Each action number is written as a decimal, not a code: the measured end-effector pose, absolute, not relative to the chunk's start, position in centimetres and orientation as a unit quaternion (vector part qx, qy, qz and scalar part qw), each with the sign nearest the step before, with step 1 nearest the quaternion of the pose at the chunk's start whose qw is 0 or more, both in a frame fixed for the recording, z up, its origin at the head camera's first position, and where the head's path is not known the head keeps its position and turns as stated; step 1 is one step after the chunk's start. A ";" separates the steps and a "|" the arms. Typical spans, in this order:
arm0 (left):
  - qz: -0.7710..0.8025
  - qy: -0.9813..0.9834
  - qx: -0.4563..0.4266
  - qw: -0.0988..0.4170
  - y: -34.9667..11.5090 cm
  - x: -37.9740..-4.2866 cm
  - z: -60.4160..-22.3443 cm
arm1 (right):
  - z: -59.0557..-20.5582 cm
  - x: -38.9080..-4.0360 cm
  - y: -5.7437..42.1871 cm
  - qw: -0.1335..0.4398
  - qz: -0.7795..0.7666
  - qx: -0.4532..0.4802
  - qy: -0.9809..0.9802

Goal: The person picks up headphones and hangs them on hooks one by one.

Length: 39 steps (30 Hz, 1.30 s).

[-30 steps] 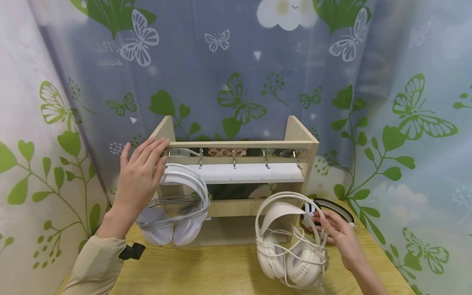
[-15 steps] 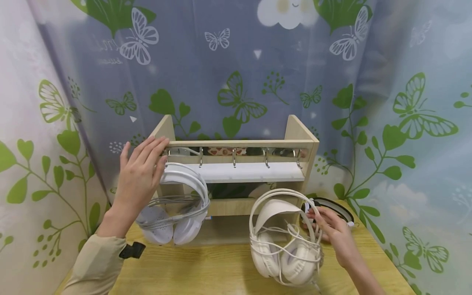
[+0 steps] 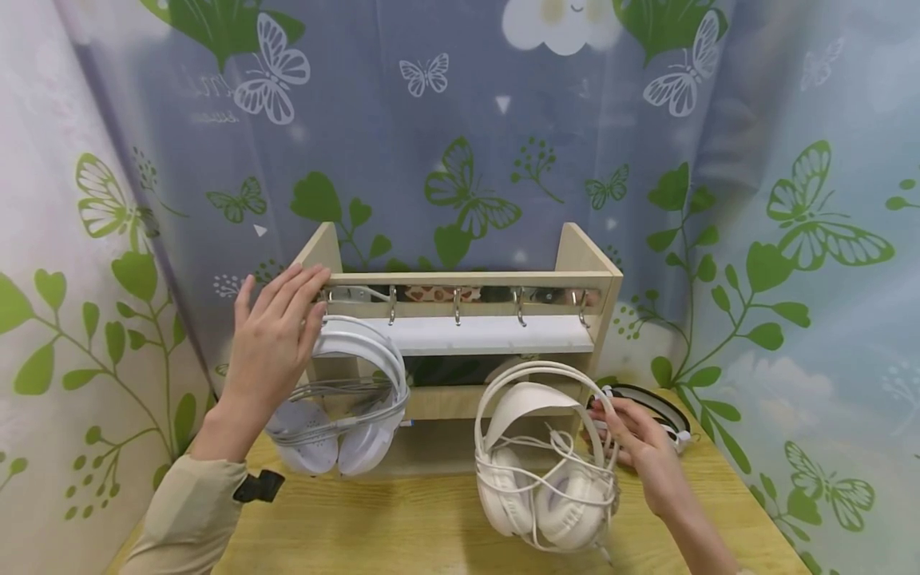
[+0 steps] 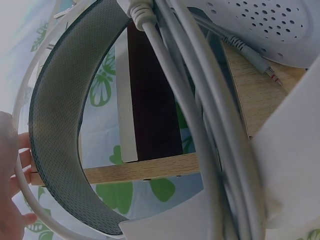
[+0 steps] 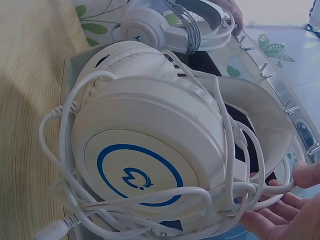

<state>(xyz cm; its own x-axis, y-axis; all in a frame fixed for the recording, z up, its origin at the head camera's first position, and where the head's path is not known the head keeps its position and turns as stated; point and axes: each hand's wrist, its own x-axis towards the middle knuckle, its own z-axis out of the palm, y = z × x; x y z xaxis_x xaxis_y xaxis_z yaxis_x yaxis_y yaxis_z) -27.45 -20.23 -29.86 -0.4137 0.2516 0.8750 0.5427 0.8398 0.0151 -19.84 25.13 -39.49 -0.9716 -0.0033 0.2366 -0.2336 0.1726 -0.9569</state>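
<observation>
White headphones [image 3: 374, 359] with a grey cord wrapped round them hang at the left end of the wooden rack [image 3: 467, 279]. On the rack's top left corner rests my left hand [image 3: 269, 343], fingers extended, beside the headband; the hook there is hidden. My right hand [image 3: 643, 451] pinches the side of the headband of cream headphones [image 3: 539, 471], held up in front of the rack's lower right part. A loose white cord winds round these. In the right wrist view, the ear cup [image 5: 145, 165] carries a blue ring and logo.
Metal hooks [image 3: 457, 307] line the rack's front. Behind my right hand, another headset with a black band [image 3: 664, 403] lies on the wooden table [image 3: 374, 519]. Printed curtains [image 3: 460, 104] stand close behind and at both sides.
My right hand has moved left and slightly up, with the cream headphones in it. My left hand and the hanging headphones have stayed where they were.
</observation>
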 end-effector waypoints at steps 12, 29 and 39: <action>-0.149 -0.828 -0.240 0.485 -20.2 -27.4 -29.8 | -38.7 -19.8 24.1 0.083 0.647 0.082 -0.753; -0.149 -0.828 -0.240 0.485 -20.2 -27.3 -29.8 | -37.7 -20.1 22.1 0.083 0.654 0.105 -0.745; -0.151 -0.828 -0.240 0.484 -20.2 -27.4 -29.8 | -36.5 -20.4 21.2 0.081 0.655 0.110 -0.743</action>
